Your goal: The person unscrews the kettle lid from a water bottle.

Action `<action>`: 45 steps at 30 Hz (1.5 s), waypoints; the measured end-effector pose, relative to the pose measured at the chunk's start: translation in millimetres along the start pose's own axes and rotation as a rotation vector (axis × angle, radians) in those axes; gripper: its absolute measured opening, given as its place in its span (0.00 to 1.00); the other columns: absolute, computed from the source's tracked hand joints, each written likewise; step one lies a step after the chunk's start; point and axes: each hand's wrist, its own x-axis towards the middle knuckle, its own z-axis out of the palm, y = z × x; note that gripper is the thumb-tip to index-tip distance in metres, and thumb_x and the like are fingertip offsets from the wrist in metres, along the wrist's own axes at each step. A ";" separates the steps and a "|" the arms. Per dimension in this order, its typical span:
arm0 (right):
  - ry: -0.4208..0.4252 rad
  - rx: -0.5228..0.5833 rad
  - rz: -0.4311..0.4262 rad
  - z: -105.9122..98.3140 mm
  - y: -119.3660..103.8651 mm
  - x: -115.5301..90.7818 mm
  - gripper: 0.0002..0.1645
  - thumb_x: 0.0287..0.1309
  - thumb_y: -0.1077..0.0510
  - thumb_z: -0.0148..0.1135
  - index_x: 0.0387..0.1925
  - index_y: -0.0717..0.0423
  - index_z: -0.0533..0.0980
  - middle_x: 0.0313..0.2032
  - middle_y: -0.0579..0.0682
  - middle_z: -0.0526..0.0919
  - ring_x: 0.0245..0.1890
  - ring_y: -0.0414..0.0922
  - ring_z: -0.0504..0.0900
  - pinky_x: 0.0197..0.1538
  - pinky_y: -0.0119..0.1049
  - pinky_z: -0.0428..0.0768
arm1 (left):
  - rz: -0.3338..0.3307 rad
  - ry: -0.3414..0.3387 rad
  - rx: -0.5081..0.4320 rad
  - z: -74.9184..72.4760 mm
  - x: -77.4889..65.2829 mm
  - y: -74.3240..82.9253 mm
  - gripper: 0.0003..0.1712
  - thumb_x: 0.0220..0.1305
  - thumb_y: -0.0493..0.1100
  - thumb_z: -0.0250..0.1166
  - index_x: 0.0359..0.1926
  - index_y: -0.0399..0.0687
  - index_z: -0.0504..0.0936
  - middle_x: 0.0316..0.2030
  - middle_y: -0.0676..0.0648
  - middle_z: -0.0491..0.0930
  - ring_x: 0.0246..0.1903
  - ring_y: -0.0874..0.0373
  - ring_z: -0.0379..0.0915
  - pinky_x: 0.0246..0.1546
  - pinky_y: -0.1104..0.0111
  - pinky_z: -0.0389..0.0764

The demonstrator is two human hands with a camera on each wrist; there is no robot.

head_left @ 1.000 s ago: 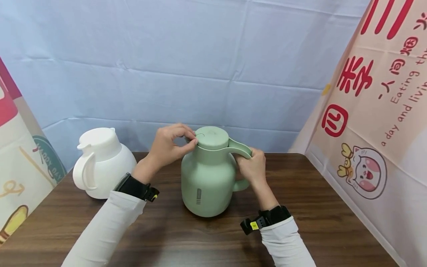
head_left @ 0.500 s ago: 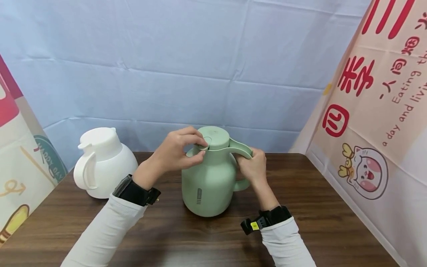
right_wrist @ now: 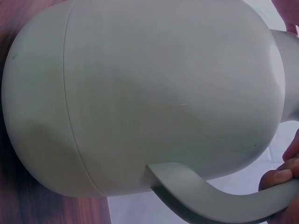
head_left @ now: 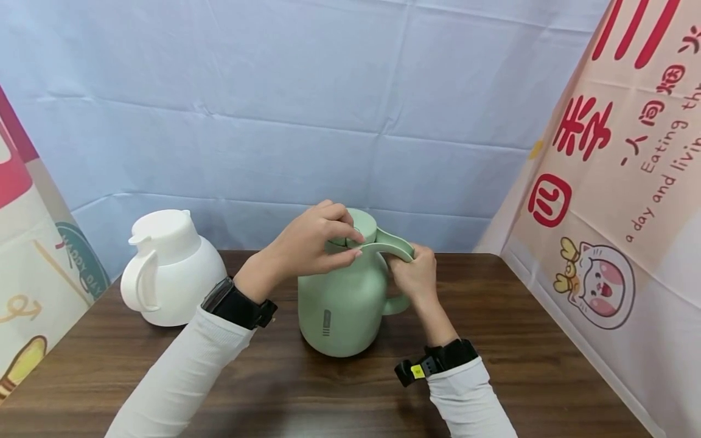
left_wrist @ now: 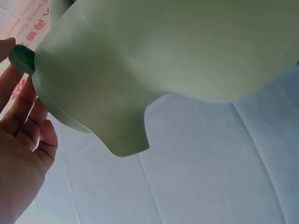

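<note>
A pale green thermal jug [head_left: 341,310] stands upright on the wooden table. My left hand [head_left: 309,242] reaches across its top, thumb and fingers pinching a small tab at the edge of the round lid [head_left: 366,222]. In the left wrist view that tab [left_wrist: 22,59] shows darker green between thumb and finger. The fingers hide part of the lid in the head view. My right hand [head_left: 415,272] grips the jug's handle [head_left: 395,248] near its upper end. The right wrist view has the handle's lower curve [right_wrist: 219,203] and some of the gripping fingers.
A white jug [head_left: 172,274] with a lid and handle stands at the table's left. Behind the dark wooden table [head_left: 526,365] hangs a pale blue cloth [head_left: 246,121]. Printed cloths hang on both sides.
My left hand has moved right across the front of the lid, and the lid's circle mark has turned right with it. The jug and my right hand have stayed put.
</note>
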 end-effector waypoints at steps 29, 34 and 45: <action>-0.057 0.071 0.029 -1.4 0.5 -1.3 0.27 0.51 0.64 0.60 0.05 0.54 0.57 0.05 0.43 0.55 0.08 0.40 0.51 0.15 0.33 0.54 | -0.547 -0.230 -0.003 21.3 49.7 -5.0 0.11 0.53 0.59 0.67 0.32 0.62 0.84 0.37 0.55 0.71 0.38 0.58 0.61 0.38 0.61 0.59; -0.067 0.068 0.023 -1.6 0.4 -0.7 0.26 0.50 0.66 0.58 0.05 0.54 0.57 0.05 0.44 0.55 0.08 0.39 0.50 0.15 0.32 0.54 | -0.685 -0.277 0.074 22.8 60.8 -2.8 0.12 0.51 0.62 0.66 0.31 0.64 0.83 0.40 0.56 0.73 0.42 0.56 0.62 0.37 0.60 0.59; -0.057 0.072 0.041 -1.3 1.0 -0.7 0.27 0.50 0.62 0.63 0.05 0.54 0.59 0.05 0.46 0.60 0.07 0.41 0.56 0.15 0.34 0.58 | -0.981 -0.327 0.148 28.8 78.0 -13.0 0.19 0.50 0.68 0.63 0.25 0.60 0.78 0.30 0.57 0.74 0.43 0.49 0.61 0.43 0.54 0.59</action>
